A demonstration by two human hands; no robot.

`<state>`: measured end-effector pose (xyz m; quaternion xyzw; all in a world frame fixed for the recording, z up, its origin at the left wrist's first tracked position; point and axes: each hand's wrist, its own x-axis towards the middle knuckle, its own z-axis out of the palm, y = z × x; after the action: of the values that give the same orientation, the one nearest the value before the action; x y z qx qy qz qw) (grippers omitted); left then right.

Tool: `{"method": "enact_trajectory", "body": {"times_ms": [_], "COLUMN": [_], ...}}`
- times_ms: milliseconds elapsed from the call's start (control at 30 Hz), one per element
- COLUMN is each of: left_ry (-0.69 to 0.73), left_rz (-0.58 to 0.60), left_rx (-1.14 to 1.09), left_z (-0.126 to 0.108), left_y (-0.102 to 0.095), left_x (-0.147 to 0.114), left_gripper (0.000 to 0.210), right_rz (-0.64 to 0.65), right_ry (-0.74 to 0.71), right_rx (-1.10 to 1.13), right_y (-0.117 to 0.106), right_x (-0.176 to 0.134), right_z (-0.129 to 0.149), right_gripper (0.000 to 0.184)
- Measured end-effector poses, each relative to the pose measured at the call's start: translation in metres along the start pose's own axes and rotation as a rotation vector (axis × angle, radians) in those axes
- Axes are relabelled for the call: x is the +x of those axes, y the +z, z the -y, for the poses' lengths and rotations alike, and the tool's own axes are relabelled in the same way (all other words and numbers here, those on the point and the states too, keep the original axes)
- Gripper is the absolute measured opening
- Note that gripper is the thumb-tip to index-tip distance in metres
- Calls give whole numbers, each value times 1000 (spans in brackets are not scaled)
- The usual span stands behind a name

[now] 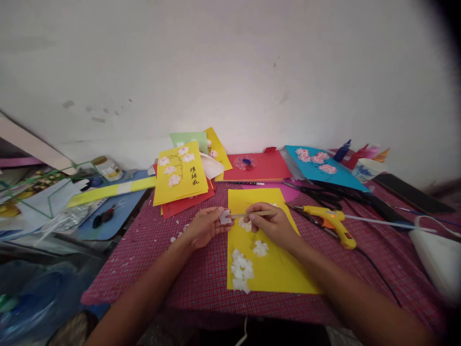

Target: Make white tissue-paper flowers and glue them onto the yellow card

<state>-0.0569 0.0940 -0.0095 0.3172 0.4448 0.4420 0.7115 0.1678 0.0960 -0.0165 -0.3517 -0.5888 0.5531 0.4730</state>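
Observation:
My left hand (207, 226) pinches a small white paper piece (225, 217) between thumb and fingers. My right hand (270, 223) grips a thin wooden stick (264, 213), its left end touching or very near the white piece. Below both hands lies a yellow sheet (281, 271) on the checked cloth. White paper petals (242, 270) are heaped at its lower left, and a white paper flower (260, 248) sits near its middle. Another cluster of white petals (245, 224) shows between the hands, partly covered by my right hand.
Finished flower cards (180, 173) are stacked at the back left. A yellow glue gun (333, 221) lies right of the sheet, beside black scissors (320, 194). Behind are a red folder (264, 164), a blue flower card (324, 168) and a paper cup (369, 169).

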Motion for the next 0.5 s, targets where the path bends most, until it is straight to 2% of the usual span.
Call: {"method": "enact_trajectory", "body": {"times_ms": [200,333,500], "left_ry": [3,15,42], "left_rz": [18,74,116], "left_rx": [9,21,60], "left_z": [-1,-1,2], "left_y": [0,-5,-8], "left_x": [-2,-2,-2], "left_gripper": [16,33,38], "right_rz": [-12,-45,-56], "right_ry": [17,20,24], "right_rx": [-24,-35,-30], "right_y": [-1,-4,-5], "right_x": [2,4,4], "right_z": [-3,-5,1], "right_gripper": [19,19,17]}}
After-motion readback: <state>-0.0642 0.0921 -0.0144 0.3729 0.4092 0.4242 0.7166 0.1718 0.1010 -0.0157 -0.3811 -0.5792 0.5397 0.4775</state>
